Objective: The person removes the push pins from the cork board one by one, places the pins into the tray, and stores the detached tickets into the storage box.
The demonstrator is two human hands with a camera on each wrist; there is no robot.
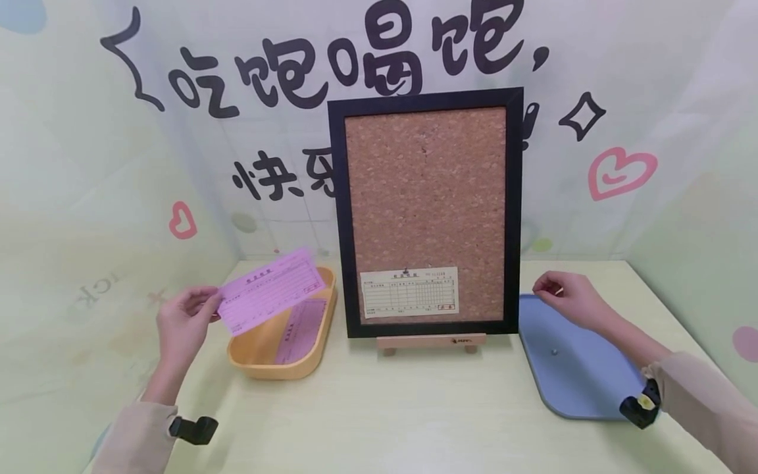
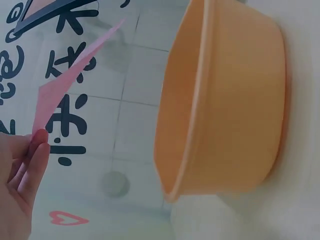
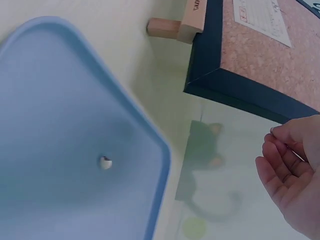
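My left hand (image 1: 186, 322) pinches a pink receipt slip (image 1: 269, 289) by its left end, above the yellow basket (image 1: 237, 355). Another pink slip (image 1: 301, 332) lies inside that basket. In the left wrist view the held slip (image 2: 60, 87) is seen nearly edge-on. My right hand (image 1: 568, 299) is raised over the far edge of the blue tray (image 1: 583, 388), with thumb and fingertip pinching a small pushpin (image 3: 272, 130), mostly hidden. One silver pushpin (image 3: 105, 162) lies on the tray. A white receipt slip (image 1: 410, 293) is pinned low on the framed cork board (image 1: 426, 197).
The cork board leans upright on a small wooden easel (image 1: 432, 341) at the middle of the table (image 1: 408, 408). Behind it stands a wall covering (image 1: 284, 224) with black lettering and hearts. Side panels bound the table left and right.
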